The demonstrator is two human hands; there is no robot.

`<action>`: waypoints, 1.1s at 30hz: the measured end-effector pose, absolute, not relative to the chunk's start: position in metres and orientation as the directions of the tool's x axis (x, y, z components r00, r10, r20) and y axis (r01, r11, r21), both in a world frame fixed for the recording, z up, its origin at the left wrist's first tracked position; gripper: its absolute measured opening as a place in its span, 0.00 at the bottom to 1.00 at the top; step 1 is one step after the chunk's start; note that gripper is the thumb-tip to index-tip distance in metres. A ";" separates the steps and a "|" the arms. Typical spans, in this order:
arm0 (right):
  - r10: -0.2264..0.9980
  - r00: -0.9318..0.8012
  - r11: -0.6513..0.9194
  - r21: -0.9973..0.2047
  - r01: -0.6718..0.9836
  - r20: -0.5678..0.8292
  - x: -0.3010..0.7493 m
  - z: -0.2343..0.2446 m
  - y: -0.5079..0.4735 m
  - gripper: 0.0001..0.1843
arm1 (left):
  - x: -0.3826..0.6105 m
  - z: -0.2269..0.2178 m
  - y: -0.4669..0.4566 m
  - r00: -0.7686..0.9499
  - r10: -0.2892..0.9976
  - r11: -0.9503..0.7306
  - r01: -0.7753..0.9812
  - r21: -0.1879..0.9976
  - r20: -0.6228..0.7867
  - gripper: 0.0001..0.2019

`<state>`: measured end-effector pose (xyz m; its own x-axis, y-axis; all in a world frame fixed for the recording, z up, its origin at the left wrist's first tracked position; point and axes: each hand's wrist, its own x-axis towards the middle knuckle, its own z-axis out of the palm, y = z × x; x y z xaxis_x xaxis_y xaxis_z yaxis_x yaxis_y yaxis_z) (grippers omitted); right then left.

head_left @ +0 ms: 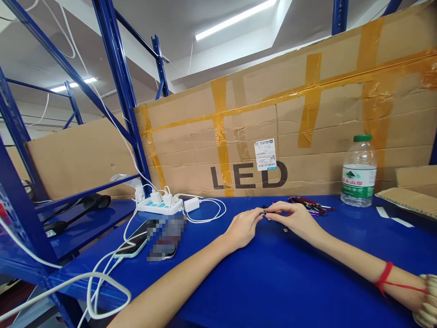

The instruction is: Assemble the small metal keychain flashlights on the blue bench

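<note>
Over the blue shelf top (273, 282), my left hand (241, 228) and my right hand (297, 221) meet at the fingertips. Both are closed in a pinch on a small dark, shiny piece (264, 214), too small to name and partly covered by the fingers. A tiny round, brass-coloured bit (285, 230) lies on the surface just below my right fingers. Behind my right hand is a loose bunch of pens (312, 206), dark, red and purple, partly hidden by the hand.
A water bottle (358, 177) and an open cardboard box (409, 200) stand at the right, with white paper strips (402, 222) nearby. To the left lie a power strip (160, 206), cables, and two phones (131, 248). A large cardboard panel (191, 155) closes off the back.
</note>
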<state>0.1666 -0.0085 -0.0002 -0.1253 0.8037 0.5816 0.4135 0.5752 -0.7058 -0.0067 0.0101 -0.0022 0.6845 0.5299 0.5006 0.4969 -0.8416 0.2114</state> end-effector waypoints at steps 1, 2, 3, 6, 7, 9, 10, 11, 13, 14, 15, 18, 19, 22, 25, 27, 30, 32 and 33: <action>0.803 -0.146 0.581 -0.705 0.407 0.578 0.167 0.001 -0.008 0.15 | -0.007 -0.002 0.010 0.687 0.528 -0.845 0.485 0.226 0.499 0.12; 0.804 -0.166 0.584 -0.707 0.398 0.571 0.168 0.001 -0.007 0.15 | -0.007 -0.001 0.010 0.692 0.525 -0.848 0.473 0.238 0.496 0.12; 0.804 -0.182 0.587 -0.710 0.388 0.566 0.168 0.002 -0.006 0.15 | -0.008 -0.001 0.010 0.698 0.521 -0.851 0.463 0.246 0.491 0.12; 0.816 -0.195 0.575 -0.727 0.376 0.544 0.168 0.002 -0.005 0.15 | -0.009 -0.001 0.011 0.722 0.518 -0.855 0.451 0.255 0.459 0.11; 0.826 -0.193 0.560 -0.737 0.377 0.529 0.168 0.001 -0.005 0.15 | -0.009 -0.001 0.011 0.731 0.520 -0.854 0.451 0.260 0.441 0.10; 0.850 -0.190 0.526 -0.762 0.377 0.492 0.168 0.000 -0.004 0.16 | -0.010 -0.001 0.012 0.748 0.530 -0.848 0.452 0.277 0.400 0.09; 0.859 -0.188 0.511 -0.773 0.377 0.476 0.168 0.000 -0.004 0.16 | -0.010 -0.001 0.012 0.753 0.538 -0.842 0.457 0.288 0.378 0.08; 0.865 -0.185 0.500 -0.780 0.377 0.466 0.168 0.000 -0.004 0.16 | -0.010 -0.001 0.012 0.755 0.550 -0.833 0.466 0.297 0.358 0.07; 0.869 -0.179 0.493 -0.783 0.379 0.461 0.167 0.000 -0.005 0.16 | -0.010 -0.001 0.012 0.752 0.568 -0.820 0.485 0.303 0.333 0.06; 0.868 -0.176 0.496 -0.781 0.379 0.465 0.167 -0.001 -0.005 0.15 | -0.011 -0.002 0.012 0.753 0.569 -0.820 0.488 0.300 0.330 0.05; 0.864 -0.174 0.502 -0.778 0.378 0.473 0.167 -0.001 -0.005 0.15 | -0.011 -0.002 0.011 0.757 0.562 -0.825 0.483 0.292 0.334 0.05; 0.853 -0.179 0.521 -0.770 0.369 0.491 0.166 0.000 -0.007 0.14 | -0.011 -0.002 0.011 0.776 0.511 -0.859 0.441 0.261 0.370 0.05; 0.855 -0.180 0.518 -0.772 0.370 0.487 0.166 0.000 -0.008 0.13 | -0.011 -0.002 0.010 0.778 0.495 -0.869 0.429 0.249 0.387 0.05; 0.883 -0.173 0.468 -0.797 0.381 0.436 0.164 0.001 -0.010 0.14 | -0.011 -0.003 0.010 0.768 0.469 -0.882 0.425 0.201 0.436 0.04; 0.917 -0.163 0.398 -0.829 0.393 0.363 0.163 0.002 -0.013 0.15 | -0.011 -0.004 0.010 0.756 0.458 -0.881 0.455 0.128 0.467 0.05; 0.931 -0.146 0.364 -0.847 0.387 0.333 0.162 0.002 -0.014 0.16 | -0.011 -0.004 0.011 0.748 0.454 -0.875 0.478 0.082 0.484 0.05; 0.948 -0.105 0.317 -0.874 0.369 0.299 0.159 0.002 -0.016 0.18 | -0.010 -0.005 0.012 0.731 0.462 -0.850 0.526 0.016 0.502 0.05; 0.954 -0.087 0.299 -0.882 0.364 0.288 0.158 0.003 -0.017 0.18 | -0.010 -0.005 0.012 0.725 0.465 -0.831 0.555 -0.031 0.508 0.06; 0.954 -0.084 0.298 -0.883 0.364 0.287 0.158 0.003 -0.017 0.17 | -0.010 -0.005 0.012 0.723 0.467 -0.822 0.567 -0.050 0.509 0.06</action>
<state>0.1576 -0.0170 0.0026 -0.0842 0.9542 0.2870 0.3639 0.2975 -0.8826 -0.0101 0.0116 -0.0049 0.7225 0.4674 0.5095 0.5672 -0.8220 -0.0504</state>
